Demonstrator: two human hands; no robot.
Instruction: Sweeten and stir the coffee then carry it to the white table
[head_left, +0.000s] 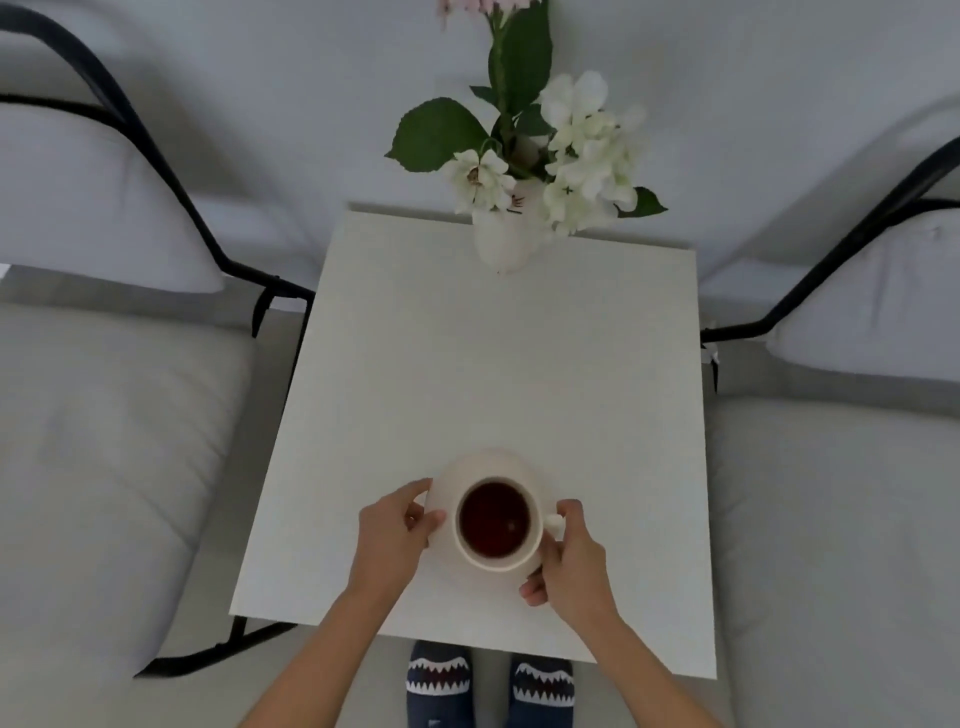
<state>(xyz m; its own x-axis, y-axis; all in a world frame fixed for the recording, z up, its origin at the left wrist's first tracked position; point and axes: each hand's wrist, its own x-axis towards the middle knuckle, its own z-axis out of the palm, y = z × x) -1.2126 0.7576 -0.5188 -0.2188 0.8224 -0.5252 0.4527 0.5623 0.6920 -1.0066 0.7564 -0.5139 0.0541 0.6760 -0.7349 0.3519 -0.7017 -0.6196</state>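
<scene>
A cream cup (469, 560) full of dark coffee (493, 519) stands on a cream saucer (488, 464) near the front of the white table (493, 364). My left hand (395, 535) grips the saucer's left rim. My right hand (569, 564) holds the saucer's right side, with its fingers at the cup's handle (553, 521). Whether the saucer rests on the table or hovers just above it cannot be told.
A white vase (501, 244) with white flowers and green leaves stands at the table's far edge. Black-framed chairs with grey cushions flank the table, one left (104, 415) and one right (857, 467). My patterned slippers (441, 680) show below the front edge.
</scene>
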